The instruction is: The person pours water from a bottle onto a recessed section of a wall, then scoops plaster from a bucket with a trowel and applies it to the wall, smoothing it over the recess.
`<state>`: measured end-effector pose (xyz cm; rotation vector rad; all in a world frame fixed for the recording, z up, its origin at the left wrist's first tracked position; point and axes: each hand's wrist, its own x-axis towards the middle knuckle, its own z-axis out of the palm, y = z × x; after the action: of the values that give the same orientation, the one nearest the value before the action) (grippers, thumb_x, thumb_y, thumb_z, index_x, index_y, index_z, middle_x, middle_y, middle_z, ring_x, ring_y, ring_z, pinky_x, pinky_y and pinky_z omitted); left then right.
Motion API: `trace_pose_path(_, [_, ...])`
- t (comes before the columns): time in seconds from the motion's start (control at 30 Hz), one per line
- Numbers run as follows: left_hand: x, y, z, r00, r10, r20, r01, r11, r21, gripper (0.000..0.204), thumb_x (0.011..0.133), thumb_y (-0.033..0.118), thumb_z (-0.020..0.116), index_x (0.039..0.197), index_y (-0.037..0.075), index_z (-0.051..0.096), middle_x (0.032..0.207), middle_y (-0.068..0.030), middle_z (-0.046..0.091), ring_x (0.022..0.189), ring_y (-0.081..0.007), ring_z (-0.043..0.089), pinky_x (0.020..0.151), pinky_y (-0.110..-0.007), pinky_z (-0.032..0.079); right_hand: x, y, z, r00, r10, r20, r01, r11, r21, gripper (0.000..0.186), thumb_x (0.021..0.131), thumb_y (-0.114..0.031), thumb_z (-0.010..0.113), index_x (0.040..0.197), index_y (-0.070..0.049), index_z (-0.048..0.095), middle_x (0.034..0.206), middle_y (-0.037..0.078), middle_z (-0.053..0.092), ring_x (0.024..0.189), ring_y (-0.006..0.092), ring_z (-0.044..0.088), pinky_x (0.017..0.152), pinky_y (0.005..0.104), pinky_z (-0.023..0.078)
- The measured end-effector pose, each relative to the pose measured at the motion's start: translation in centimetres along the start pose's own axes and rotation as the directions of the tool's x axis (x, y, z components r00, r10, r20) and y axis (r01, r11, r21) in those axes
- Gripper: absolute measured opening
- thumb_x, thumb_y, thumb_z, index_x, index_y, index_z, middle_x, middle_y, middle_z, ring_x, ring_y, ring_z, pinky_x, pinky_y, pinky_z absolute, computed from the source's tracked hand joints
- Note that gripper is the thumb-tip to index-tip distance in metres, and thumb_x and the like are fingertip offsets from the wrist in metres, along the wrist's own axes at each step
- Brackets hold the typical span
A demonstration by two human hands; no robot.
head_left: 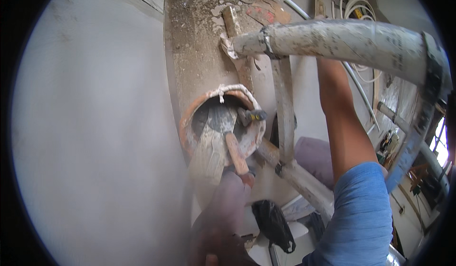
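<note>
The person's right forearm is pointing toward 12 o'clock from a blue sleeve, and the thick upper pipe of a plaster-splashed frame is hiding the right hand. I'm not able to tell whether it is gripping or lying spread, and I'm not seeing the left hand at all.

Near the middle, an orange bucket is holding at least 3 tools: a wooden-handled trowel pointing toward 5 o'clock, a putty knife resting at the 3 o'clock rim, and a long pale blade leaning out toward 7 o'clock.

To my eye, that overhanging load is risking a spill: a bump from the trouser leg at 6 o'clock could be tipping the bucket or flipping a tool out. The frame's wrapped joint is also worrying me; heavy leaning could be loosening it if the binding is weak.
</note>
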<state>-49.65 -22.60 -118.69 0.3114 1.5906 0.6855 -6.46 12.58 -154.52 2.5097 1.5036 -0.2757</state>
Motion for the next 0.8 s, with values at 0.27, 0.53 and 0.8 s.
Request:
trace_pose_path(0.27, [-3.5, -4.7, -0.9, 0.943, -0.333, -0.007, 0.333, 0.943, 0.028, 0.055, 0.096, 0.034, 0.05, 0.136, 0.0, 0.037, 0.127, -0.0184, 0.051, 0.115, -0.0271, 0.051, 0.097, -0.039, 0.041, -13.3, 1.2, 4.1, 0.791, 0.461, 0.402, -0.169, -0.467, 0.868, 0.029, 0.088, -0.024, 0.053, 0.112, -0.008, 0.057, 0.107, 0.008, 0.059, 0.096, 0.0224, 0.06, 0.08, 0.0438, 0.05])
trace_pose_path(0.53, [-4.3, -17.4, -1.3, 0.886, -0.46, 0.059, 0.458, 0.846, -0.273, 0.053, 0.096, 0.034, 0.048, 0.139, 0.006, 0.034, 0.135, -0.0167, 0.046, 0.124, -0.0312, 0.045, 0.1, -0.043, 0.038, -34.8, -2.3, -10.6, 0.701, 0.146, 0.698, -0.191, -0.904, 0.381, 0.023, 0.089, -0.015, 0.046, 0.107, -0.004, 0.056, 0.101, 0.01, 0.06, 0.09, 0.0237, 0.059, 0.073, 0.0388, 0.05])
trace_pose_path(0.8, [-0.9, -9.0, 3.4, 0.811, -0.323, 0.487, 0.534, 0.749, -0.393, 0.046, 0.098, 0.037, 0.042, 0.134, 0.009, 0.042, 0.128, -0.0092, 0.054, 0.116, -0.0223, 0.051, 0.098, -0.042, 0.04, -55.6, 1.4, -22.2, 0.317, -0.562, 0.764, -0.842, -0.538, -0.047, 0.036, 0.093, -0.014, 0.032, 0.12, 0.002, 0.05, 0.121, 0.016, 0.055, 0.105, 0.0252, 0.057, 0.092, 0.0395, 0.047])
